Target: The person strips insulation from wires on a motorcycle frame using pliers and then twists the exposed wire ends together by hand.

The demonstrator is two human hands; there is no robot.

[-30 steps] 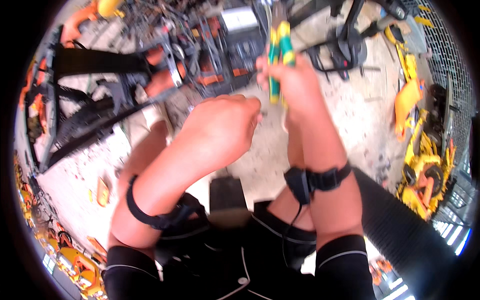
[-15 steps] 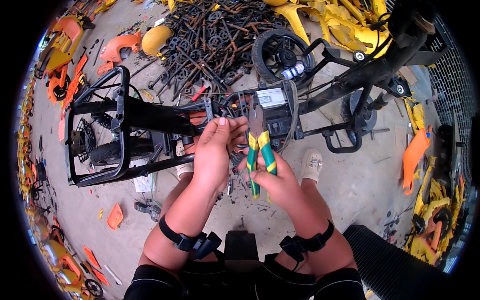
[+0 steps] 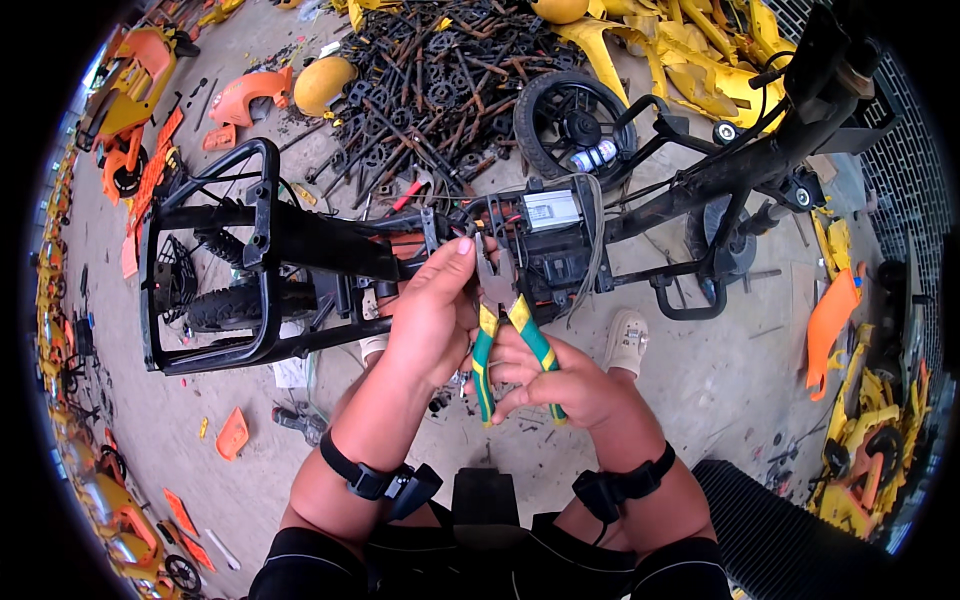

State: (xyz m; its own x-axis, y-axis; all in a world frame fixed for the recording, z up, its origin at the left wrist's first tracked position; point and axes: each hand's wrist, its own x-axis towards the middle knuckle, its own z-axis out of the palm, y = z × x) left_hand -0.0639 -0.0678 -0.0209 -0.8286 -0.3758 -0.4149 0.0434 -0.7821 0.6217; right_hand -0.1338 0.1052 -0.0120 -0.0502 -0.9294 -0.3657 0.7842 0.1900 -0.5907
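Combination pliers with green and yellow handles [image 3: 541,346] are in my right hand [image 3: 572,388], its fingers around the spread handles. Their metal jaws point away from me, right beside the fingertips of my left hand [image 3: 432,305]. My left thumb and fingers are pinched together; what they hold is hidden by the fingers and the jaws. Both hands are above the middle of a black vehicle frame [image 3: 325,243] lying across the floor. Just past the pliers, a silver box [image 3: 552,210] sits in the frame, with a grey cable [image 3: 597,235] looped beside it.
Behind the frame is a heap of rusty metal parts [image 3: 420,95] and a black wheel [image 3: 575,125]. Yellow panels [image 3: 700,75] pile up at the far right. A red-handled tool [image 3: 407,195] lies by the heap. A black ribbed mat [image 3: 770,530] is at the near right.
The pliers have moved left and slightly toward me, so the jaws now meet my left fingertips. Their handles have spread wider, and my left hand has shifted slightly right.
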